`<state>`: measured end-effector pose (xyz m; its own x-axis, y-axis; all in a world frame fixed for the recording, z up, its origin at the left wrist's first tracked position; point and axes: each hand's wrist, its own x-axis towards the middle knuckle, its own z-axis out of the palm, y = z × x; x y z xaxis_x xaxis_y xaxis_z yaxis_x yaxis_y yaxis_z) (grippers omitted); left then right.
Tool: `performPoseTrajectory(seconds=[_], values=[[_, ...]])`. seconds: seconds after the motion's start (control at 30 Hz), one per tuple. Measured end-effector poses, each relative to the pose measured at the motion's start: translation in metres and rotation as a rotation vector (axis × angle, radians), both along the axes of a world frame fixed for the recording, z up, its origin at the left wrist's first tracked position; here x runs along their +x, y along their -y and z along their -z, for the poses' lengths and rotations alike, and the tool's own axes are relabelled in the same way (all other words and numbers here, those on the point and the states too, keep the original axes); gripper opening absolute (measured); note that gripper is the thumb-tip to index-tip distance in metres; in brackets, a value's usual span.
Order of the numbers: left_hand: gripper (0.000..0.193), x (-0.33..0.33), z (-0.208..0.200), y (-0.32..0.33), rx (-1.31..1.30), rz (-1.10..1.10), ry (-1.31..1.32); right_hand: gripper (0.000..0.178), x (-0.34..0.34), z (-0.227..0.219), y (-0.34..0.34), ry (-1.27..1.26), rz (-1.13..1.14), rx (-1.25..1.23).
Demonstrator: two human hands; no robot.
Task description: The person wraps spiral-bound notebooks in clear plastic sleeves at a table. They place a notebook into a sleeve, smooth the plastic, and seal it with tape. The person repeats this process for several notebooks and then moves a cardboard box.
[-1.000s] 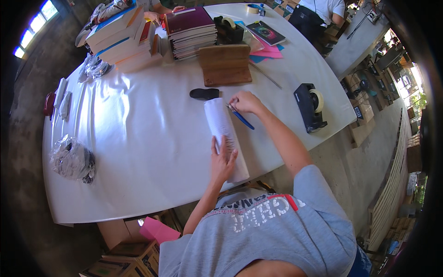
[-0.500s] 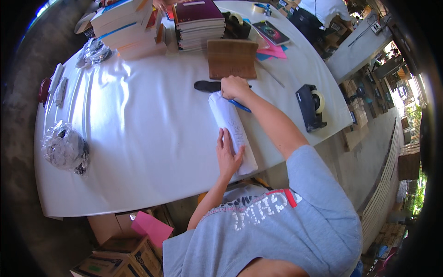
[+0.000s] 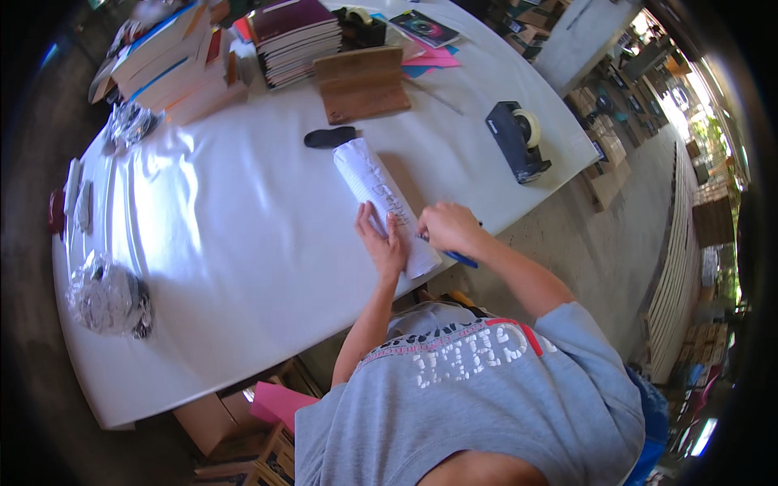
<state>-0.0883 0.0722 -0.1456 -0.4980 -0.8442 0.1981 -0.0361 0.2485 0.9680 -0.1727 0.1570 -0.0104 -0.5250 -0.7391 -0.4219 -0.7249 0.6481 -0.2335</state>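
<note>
A long white paper-wrapped packet [image 3: 356, 168] with handwriting on it lies slanting across the table near its front edge. My left hand [image 3: 381, 241] lies on the packet, fingers stretched out and thumb apart. Beside the packet's near end, my right hand [image 3: 450, 228] is closed around a slim blue tool [image 3: 461, 259]. The blue end sticks out below the fist, but the grip hides what kind of tool it is. A flat black oblong piece [image 3: 329, 138] lies just past the packet's far end.
A brown wooden stand [image 3: 365, 89] is beyond the packet. The black tape dispenser [image 3: 510, 142] sits right, near the table's edge. Stacked books [image 3: 300, 44] and thick paper piles [image 3: 166, 65] stand at the back. A plastic-wrapped bundle [image 3: 105, 296] lies left, on the white table [image 3: 227, 243].
My right hand has moved from the packet's far end to its near end, with the blue tool still in it. My left hand stays on the packet. The view has shifted.
</note>
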Motion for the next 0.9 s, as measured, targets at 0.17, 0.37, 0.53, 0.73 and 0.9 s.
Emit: performPoseTrajectory(seconds=[0.17,0.37,0.53,0.73,0.9], values=[[0.093,-0.034,-0.006,0.079,0.002,0.087,0.245,0.022,-0.025,0.005,-0.058,0.353,-0.018,0.208],[0.109,-0.082,-0.049,0.142,0.177,0.496,0.588,0.026,-0.155,0.09,-0.062,0.188,0.309,-0.165],[0.101,-0.09,-0.046,0.143,0.107,0.433,0.657,0.078,-0.137,0.072,0.023,0.313,0.223,-0.596],[0.095,-0.081,-0.053,0.133,0.072,0.434,0.684,0.099,-0.114,0.095,0.092,0.52,-0.059,-0.626],[0.087,-0.07,-0.051,0.136,-0.117,0.441,0.672,0.096,-0.109,0.077,0.098,0.484,-0.072,-0.517]])
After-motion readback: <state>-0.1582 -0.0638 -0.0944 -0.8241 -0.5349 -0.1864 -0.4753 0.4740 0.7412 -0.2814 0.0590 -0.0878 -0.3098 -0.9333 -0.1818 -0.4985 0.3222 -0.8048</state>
